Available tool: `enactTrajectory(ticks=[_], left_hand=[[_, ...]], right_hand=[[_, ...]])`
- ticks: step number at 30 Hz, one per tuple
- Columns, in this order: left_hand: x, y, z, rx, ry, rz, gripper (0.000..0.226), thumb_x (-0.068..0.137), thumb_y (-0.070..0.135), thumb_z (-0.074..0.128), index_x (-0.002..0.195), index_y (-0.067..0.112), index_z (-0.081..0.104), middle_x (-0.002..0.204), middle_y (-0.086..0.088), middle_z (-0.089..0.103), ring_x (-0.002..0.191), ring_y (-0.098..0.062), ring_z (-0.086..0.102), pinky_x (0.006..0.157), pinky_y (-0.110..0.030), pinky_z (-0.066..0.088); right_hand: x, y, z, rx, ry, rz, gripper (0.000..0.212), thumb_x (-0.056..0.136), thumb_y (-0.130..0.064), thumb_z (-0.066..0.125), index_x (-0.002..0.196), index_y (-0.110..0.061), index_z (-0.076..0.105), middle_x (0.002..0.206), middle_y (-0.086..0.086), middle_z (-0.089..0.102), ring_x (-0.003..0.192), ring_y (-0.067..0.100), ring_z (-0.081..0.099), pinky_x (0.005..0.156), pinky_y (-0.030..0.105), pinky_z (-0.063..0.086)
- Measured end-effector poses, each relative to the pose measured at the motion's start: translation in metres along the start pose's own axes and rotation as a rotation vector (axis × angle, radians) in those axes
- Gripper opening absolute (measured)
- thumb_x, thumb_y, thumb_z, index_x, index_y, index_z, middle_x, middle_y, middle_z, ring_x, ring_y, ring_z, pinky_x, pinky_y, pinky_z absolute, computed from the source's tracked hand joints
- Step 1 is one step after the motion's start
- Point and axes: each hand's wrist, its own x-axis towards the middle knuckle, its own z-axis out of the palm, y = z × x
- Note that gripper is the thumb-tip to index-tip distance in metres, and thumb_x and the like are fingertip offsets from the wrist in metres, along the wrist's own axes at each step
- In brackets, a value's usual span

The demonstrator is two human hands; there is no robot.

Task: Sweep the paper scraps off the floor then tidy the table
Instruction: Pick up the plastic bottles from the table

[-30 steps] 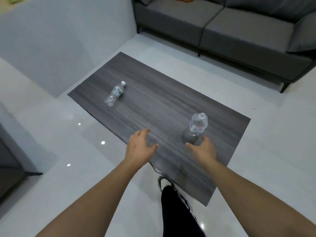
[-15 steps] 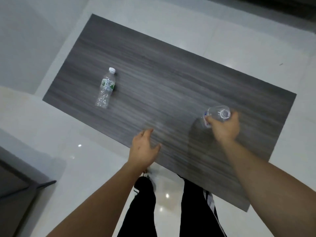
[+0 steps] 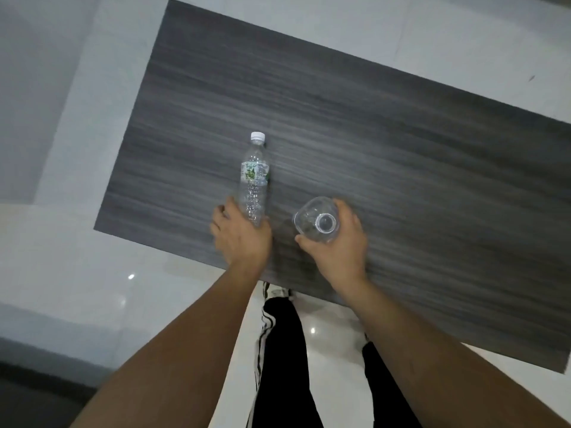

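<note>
A person stands at the near edge of a dark wooden table and looks straight down at it. Both arms reach out over the table top.

The left hand is on the bottom end of a clear plastic bottle. This bottle lies flat on the table, with its white cap pointing to the far side and a green and white label round its middle. The fingers curl round the base of the bottle (the fingertips are hidden under it, so I cannot tell how tight the hold is).

The right hand grips a second clear bottle. This one is upright, so only its round top and neck show from above. The thumb is on its left side and the fingers wrap round its right side. I cannot tell if it stands on the table or is lifted a little.

The two bottles are near each other, close to the near edge of the table.

The floor is pale and shiny. Black trousers with white stripes show between the arms.
</note>
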Motion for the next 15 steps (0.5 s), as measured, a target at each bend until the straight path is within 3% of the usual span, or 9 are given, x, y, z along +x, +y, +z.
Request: enactTrajectory(ticks=[4,8,11,15], left_hand=[[0.05,-0.013,0.015,-0.03,-0.201,-0.008,0.091,0.075,0.048,0.076,0.144,0.01,0.029,0.139,-0.019,0.044,0.128,-0.038,0.042,0.103,-0.045,0.037],[0.067,-0.013,0.032,-0.033,-0.419,0.023,0.077,0.075,0.045,0.076,0.133,0.01,0.04,0.128,-0.017,0.057,0.117,-0.036,0.056,0.094,-0.04,0.046],[0.046,-0.005,0.032,0.06,-0.49,0.067,0.069,0.074,0.043,0.075,0.126,0.009,0.045,0.121,-0.016,0.061,0.112,-0.035,0.059,0.088,-0.036,0.048],[-0.001,0.014,0.014,-0.031,-0.525,0.096,0.066,0.07,0.031,0.075,0.124,0.014,0.042,0.114,-0.011,0.061,0.102,-0.034,0.061,0.087,-0.042,0.053]], right_hand=[[-0.007,-0.007,0.027,0.033,0.047,-0.005,0.085,0.056,-0.035,0.091,0.132,-0.025,0.053,0.124,-0.006,0.057,0.11,0.009,0.055,0.091,0.027,0.046],[-0.003,-0.006,0.033,0.037,0.053,0.001,0.08,0.053,-0.031,0.092,0.124,-0.029,0.054,0.114,-0.011,0.055,0.102,0.004,0.053,0.085,0.024,0.043],[-0.009,0.005,0.025,0.05,0.05,0.079,0.083,0.055,-0.031,0.091,0.127,-0.031,0.051,0.119,-0.011,0.053,0.1,0.003,0.052,0.084,0.025,0.046],[-0.029,0.038,-0.005,0.103,0.035,0.289,0.08,0.051,-0.034,0.09,0.122,-0.031,0.052,0.117,-0.005,0.061,0.1,0.014,0.062,0.082,0.031,0.052]])
